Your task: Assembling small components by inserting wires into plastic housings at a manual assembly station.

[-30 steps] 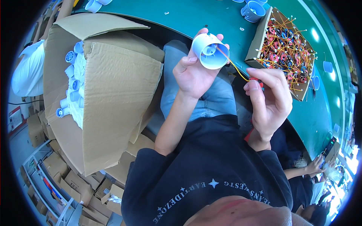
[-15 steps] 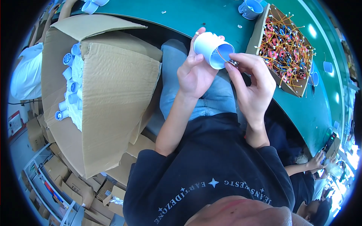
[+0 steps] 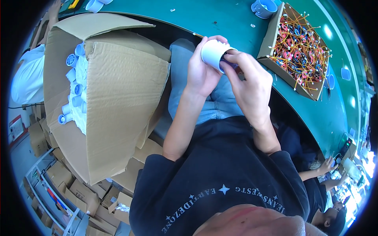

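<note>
Your cup (image 3: pixel 212 54) is in your left hand (image 3: pixel 203 76), whose fingers wrap its wall; it lies tilted above your jeans (image 3: pixel 227 105), mouth toward your right hand (image 3: pixel 250 80). That hand's thumb and fingertips reach into the mouth; whether they grip anything there, I cannot tell. A wire (image 3: pixel 199 35) pokes out past the cup's far end. Right of the cup, a carton (image 3: pixel 273 37) of wired parts (image 3: pixel 301 53) sits on the table (image 3: pixel 212 19); left of it stands a big box (image 3: pixel 126 90).
</note>
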A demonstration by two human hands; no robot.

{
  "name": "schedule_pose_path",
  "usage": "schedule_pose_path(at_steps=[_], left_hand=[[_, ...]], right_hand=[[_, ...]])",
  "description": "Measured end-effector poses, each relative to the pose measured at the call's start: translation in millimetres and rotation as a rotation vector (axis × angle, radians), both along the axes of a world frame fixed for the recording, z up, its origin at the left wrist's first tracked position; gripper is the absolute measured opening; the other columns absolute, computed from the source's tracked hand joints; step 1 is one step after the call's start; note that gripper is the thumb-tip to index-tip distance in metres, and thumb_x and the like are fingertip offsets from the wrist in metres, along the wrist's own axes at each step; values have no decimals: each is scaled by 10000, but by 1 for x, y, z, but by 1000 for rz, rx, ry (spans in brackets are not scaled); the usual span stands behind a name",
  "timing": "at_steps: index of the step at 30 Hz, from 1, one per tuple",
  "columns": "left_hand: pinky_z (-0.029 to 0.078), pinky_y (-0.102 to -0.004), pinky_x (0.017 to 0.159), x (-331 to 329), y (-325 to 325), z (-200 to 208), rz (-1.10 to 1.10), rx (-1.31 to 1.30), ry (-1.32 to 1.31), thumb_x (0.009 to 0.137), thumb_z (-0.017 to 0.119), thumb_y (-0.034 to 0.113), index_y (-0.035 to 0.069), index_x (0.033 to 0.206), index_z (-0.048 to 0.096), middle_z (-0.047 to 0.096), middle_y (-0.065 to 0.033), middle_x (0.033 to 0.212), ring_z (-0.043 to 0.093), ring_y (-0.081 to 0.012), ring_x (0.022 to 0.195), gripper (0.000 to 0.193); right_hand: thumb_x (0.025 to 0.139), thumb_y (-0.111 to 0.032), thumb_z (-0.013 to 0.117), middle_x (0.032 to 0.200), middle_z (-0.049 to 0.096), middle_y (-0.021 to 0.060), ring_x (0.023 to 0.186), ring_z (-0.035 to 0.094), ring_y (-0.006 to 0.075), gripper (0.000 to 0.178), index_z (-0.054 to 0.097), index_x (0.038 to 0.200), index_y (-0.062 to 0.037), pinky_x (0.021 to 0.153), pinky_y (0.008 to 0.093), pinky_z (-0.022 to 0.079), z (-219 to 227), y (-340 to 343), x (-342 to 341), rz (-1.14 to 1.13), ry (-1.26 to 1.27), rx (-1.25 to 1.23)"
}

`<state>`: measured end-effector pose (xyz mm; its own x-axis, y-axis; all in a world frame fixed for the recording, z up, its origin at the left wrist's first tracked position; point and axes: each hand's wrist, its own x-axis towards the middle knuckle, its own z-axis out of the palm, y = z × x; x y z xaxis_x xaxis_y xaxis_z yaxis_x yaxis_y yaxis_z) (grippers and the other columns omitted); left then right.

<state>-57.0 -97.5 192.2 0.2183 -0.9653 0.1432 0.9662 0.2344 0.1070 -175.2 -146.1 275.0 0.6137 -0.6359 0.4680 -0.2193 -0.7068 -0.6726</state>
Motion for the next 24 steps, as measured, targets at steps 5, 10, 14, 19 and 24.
schedule_pose_path(at_steps=[5, 10, 14, 19, 24], left_hand=[[484, -349, 928, -5, 3, 1, 106, 331, -41, 1037, 337, 296, 3, 1138, 544, 601, -155, 1085, 580, -242, 1056, 373], [491, -352, 914, -4, 4, 7, 72, 324, -38, 1037, 336, 304, 5, 1137, 550, 605, -147, 1083, 584, -232, 1042, 381], [484, -351, 915, -2, 2, 8, 55, 287, 5, 1035, 334, 324, -3, 1148, 548, 602, -143, 1096, 578, -229, 1049, 407], [460, -360, 939, -4, 0, 12, 66, 221, 72, 1025, 344, 391, -29, 1178, 532, 593, -145, 1111, 558, -225, 1072, 485], [438, -368, 962, -4, 4, 16, 20, 184, 63, 1003, 378, 447, -43, 1200, 509, 577, -148, 1138, 546, -229, 1085, 544]], right_hand=[[745, -31, 768, 880, 681, 86, 620, 582, 184, 217, 645, 924, -34, 570, 243, 469, -2, 0, 2, 32, 97, 22], [732, -26, 760, 832, 656, 82, 713, 594, 206, 227, 658, 933, -47, 620, 286, 474, 7, -2, 3, 7, 126, -74], [725, -59, 715, 792, 611, 63, 750, 559, 235, 210, 645, 922, -83, 639, 329, 476, 4, -4, 3, -11, 111, -155], [720, -72, 717, 779, 607, 62, 741, 570, 241, 189, 654, 898, -85, 641, 335, 481, 2, -6, 5, 21, 115, -174], [711, -69, 732, 767, 611, 68, 701, 581, 241, 156, 644, 840, -68, 617, 337, 476, 17, -1, 7, -28, 196, -117]])
